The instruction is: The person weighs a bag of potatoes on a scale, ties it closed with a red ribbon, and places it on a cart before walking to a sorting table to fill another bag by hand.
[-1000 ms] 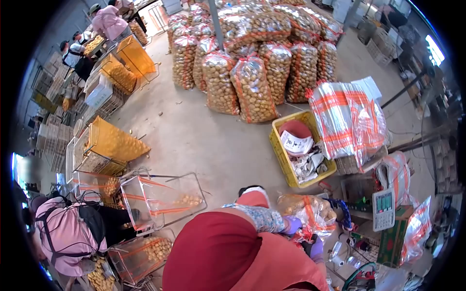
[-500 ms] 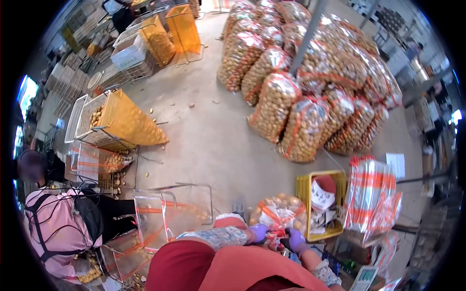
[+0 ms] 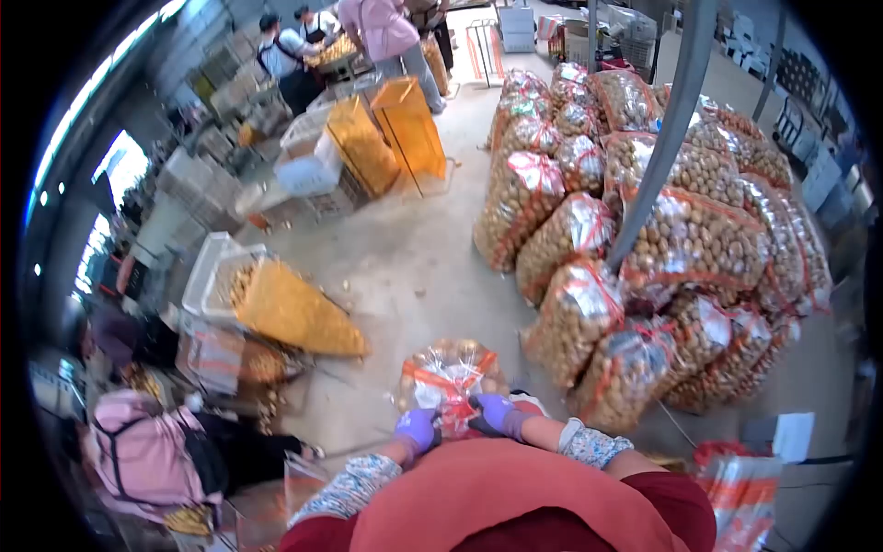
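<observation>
A clear plastic bag of potatoes (image 3: 451,368) with orange bands stands on the floor right in front of me. Both my hands wear purple gloves with dark palms. My left hand (image 3: 418,430) is closed on the left side of the bag's gathered neck. On the neck's right side, my right hand (image 3: 499,414) grips the bunched plastic, its fingers partly hidden. Red material shows at the neck between the hands.
Many filled bags (image 3: 589,313) are stacked to the right around a slanted metal post (image 3: 667,138). An orange mesh chute (image 3: 299,313) with potatoes is at left, near a bending co-worker in pink (image 3: 143,451). Flat empty bags (image 3: 740,501) lie at lower right.
My view has lifted and turned, and I have shifted with the bag away from the yellow crate, which is out of sight. Both hands still hold the bag's neck.
</observation>
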A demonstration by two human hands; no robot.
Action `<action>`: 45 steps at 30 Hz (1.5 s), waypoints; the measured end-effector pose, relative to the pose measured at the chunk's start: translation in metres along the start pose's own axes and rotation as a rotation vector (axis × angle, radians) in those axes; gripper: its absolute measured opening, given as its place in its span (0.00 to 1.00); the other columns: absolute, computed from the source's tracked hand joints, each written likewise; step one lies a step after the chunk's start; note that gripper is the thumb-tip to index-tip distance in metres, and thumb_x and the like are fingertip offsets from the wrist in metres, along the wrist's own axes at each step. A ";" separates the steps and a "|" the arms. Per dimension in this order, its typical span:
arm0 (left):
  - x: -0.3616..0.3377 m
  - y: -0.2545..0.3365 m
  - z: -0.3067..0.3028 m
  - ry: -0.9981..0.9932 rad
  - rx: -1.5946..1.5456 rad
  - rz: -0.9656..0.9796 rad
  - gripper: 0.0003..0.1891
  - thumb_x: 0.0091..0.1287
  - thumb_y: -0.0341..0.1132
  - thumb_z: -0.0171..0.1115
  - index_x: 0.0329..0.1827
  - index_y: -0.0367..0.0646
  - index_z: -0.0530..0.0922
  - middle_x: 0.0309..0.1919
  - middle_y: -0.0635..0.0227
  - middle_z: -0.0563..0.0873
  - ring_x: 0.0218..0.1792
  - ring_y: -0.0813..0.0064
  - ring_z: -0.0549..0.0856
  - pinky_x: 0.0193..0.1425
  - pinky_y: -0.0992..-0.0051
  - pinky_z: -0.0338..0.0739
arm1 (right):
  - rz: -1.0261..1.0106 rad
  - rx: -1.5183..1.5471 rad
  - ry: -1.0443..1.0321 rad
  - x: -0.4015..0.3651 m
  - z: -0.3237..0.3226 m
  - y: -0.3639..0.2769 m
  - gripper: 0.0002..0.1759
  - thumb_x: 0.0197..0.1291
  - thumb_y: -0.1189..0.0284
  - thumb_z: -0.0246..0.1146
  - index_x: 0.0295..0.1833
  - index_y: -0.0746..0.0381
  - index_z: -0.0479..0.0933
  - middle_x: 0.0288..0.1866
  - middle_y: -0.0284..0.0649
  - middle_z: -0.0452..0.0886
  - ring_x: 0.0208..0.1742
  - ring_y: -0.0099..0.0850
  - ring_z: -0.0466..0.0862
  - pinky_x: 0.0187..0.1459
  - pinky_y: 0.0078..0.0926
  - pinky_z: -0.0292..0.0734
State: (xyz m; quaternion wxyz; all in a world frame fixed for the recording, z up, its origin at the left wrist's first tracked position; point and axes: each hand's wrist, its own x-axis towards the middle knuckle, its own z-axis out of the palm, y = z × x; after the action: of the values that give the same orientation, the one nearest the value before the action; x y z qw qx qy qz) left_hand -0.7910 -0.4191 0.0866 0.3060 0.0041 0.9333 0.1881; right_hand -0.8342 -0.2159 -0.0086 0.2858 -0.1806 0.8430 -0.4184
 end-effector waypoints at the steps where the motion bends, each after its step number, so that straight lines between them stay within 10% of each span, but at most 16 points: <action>1: 0.021 0.009 -0.016 0.006 -0.029 -0.054 0.23 0.57 0.49 0.65 0.54 0.51 0.81 0.47 0.51 0.84 0.49 0.49 0.83 0.55 0.58 0.76 | -0.003 0.025 -0.029 0.016 -0.011 -0.003 0.21 0.50 0.63 0.64 0.51 0.58 0.78 0.48 0.52 0.82 0.51 0.49 0.82 0.52 0.41 0.77; 10: 0.174 0.073 -0.142 -0.053 -0.067 0.087 0.19 0.56 0.41 0.63 0.51 0.49 0.82 0.40 0.50 0.86 0.42 0.47 0.84 0.46 0.58 0.80 | 0.065 0.110 0.046 0.118 -0.179 -0.003 0.20 0.47 0.66 0.66 0.49 0.58 0.77 0.46 0.51 0.82 0.50 0.49 0.82 0.51 0.41 0.76; 18: 0.555 0.096 -0.114 -0.147 -0.272 0.389 0.14 0.57 0.37 0.65 0.45 0.43 0.81 0.41 0.53 0.86 0.43 0.55 0.85 0.47 0.62 0.79 | 0.408 0.309 0.848 0.161 -0.314 0.070 0.13 0.58 0.72 0.61 0.48 0.63 0.76 0.41 0.50 0.82 0.44 0.46 0.83 0.47 0.36 0.77; 21: 0.627 0.109 -0.090 -0.077 0.144 0.344 0.17 0.55 0.40 0.66 0.44 0.39 0.81 0.46 0.50 0.84 0.48 0.56 0.84 0.54 0.64 0.77 | 0.791 0.371 0.957 0.084 -0.274 0.102 0.16 0.61 0.69 0.61 0.53 0.64 0.75 0.39 0.44 0.82 0.39 0.33 0.82 0.43 0.31 0.78; 24: 0.668 0.075 -0.108 -0.216 -0.148 0.369 0.24 0.53 0.43 0.70 0.50 0.36 0.79 0.49 0.50 0.84 0.50 0.58 0.83 0.58 0.64 0.75 | 1.345 0.700 1.204 0.008 -0.169 0.101 0.17 0.59 0.70 0.59 0.52 0.67 0.76 0.38 0.38 0.81 0.34 0.26 0.79 0.38 0.27 0.77; 27: 0.676 0.072 -0.150 -0.674 -0.505 0.340 0.22 0.63 0.36 0.64 0.58 0.35 0.76 0.51 0.63 0.82 0.51 0.70 0.79 0.58 0.70 0.74 | 1.596 0.620 0.775 -0.012 -0.109 0.031 0.21 0.56 0.64 0.59 0.53 0.63 0.78 0.45 0.48 0.84 0.48 0.39 0.84 0.50 0.34 0.78; 30: 0.689 0.058 -0.149 -0.821 -0.383 0.209 0.26 0.61 0.39 0.61 0.63 0.41 0.75 0.44 0.73 0.81 0.38 0.80 0.76 0.38 0.78 0.69 | 1.589 0.835 0.762 0.024 -0.107 -0.030 0.24 0.55 0.60 0.60 0.55 0.62 0.78 0.50 0.50 0.83 0.53 0.44 0.82 0.56 0.36 0.76; 31: 0.650 0.105 -0.180 -0.898 -0.078 0.315 0.23 0.67 0.56 0.54 0.52 0.47 0.80 0.28 0.77 0.72 0.28 0.82 0.70 0.27 0.74 0.63 | 1.599 0.895 0.811 0.037 -0.109 -0.044 0.25 0.56 0.59 0.60 0.55 0.62 0.77 0.50 0.49 0.83 0.53 0.44 0.82 0.56 0.36 0.76; 33: 0.683 0.059 -0.141 -0.995 -0.196 0.478 0.18 0.61 0.44 0.60 0.53 0.52 0.78 0.28 0.79 0.70 0.29 0.82 0.67 0.30 0.74 0.61 | 1.465 0.842 0.957 0.063 -0.088 -0.062 0.25 0.57 0.59 0.60 0.57 0.60 0.77 0.51 0.49 0.83 0.54 0.43 0.82 0.57 0.36 0.76; 34: 0.686 0.057 -0.134 -1.035 -0.079 0.205 0.21 0.62 0.44 0.60 0.57 0.50 0.75 0.33 0.77 0.75 0.32 0.79 0.73 0.33 0.71 0.66 | 1.417 0.943 1.028 0.066 -0.089 -0.082 0.25 0.57 0.59 0.60 0.58 0.60 0.77 0.52 0.49 0.82 0.55 0.43 0.82 0.57 0.36 0.76; 37: 0.775 0.018 -0.059 -1.128 0.393 1.942 0.19 0.63 0.46 0.61 0.53 0.48 0.78 0.41 0.69 0.82 0.38 0.69 0.80 0.35 0.65 0.73 | 1.342 1.120 1.252 0.073 -0.069 -0.129 0.25 0.57 0.58 0.61 0.58 0.58 0.77 0.52 0.50 0.82 0.55 0.43 0.82 0.57 0.35 0.76; 38: 0.751 0.041 -0.075 -1.263 0.480 1.407 0.17 0.62 0.45 0.61 0.50 0.48 0.78 0.38 0.69 0.81 0.36 0.69 0.79 0.33 0.66 0.72 | 1.413 1.117 1.335 0.078 -0.022 -0.131 0.25 0.57 0.58 0.61 0.58 0.58 0.77 0.52 0.50 0.82 0.55 0.43 0.82 0.57 0.35 0.76; 40: 0.726 0.097 -0.072 -1.316 0.500 1.100 0.13 0.60 0.43 0.61 0.43 0.46 0.78 0.32 0.68 0.80 0.31 0.69 0.78 0.31 0.67 0.71 | 1.623 1.188 1.420 0.084 0.040 -0.160 0.25 0.56 0.58 0.61 0.57 0.58 0.77 0.50 0.51 0.83 0.53 0.43 0.83 0.56 0.34 0.77; 43: 0.674 0.186 -0.057 -1.359 0.565 1.245 0.09 0.58 0.40 0.62 0.33 0.44 0.79 0.23 0.66 0.79 0.23 0.68 0.76 0.27 0.69 0.70 | 1.853 1.509 1.508 0.109 0.125 -0.200 0.23 0.55 0.59 0.62 0.54 0.59 0.79 0.47 0.50 0.84 0.52 0.43 0.84 0.55 0.34 0.77; 45: 0.633 0.238 -0.029 -1.236 0.690 1.698 0.09 0.52 0.35 0.66 0.33 0.42 0.77 0.26 0.58 0.79 0.27 0.57 0.79 0.31 0.63 0.73 | 1.937 1.540 1.410 0.144 0.201 -0.199 0.20 0.54 0.60 0.62 0.50 0.59 0.81 0.42 0.46 0.86 0.43 0.39 0.86 0.47 0.34 0.80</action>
State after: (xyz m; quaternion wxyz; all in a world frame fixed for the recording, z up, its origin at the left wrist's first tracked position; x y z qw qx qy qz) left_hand -1.3477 -0.1305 -0.1686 0.4734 0.8217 0.3156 0.0321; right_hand -0.8055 -0.5315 0.0069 0.0069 0.8986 0.1608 -0.4083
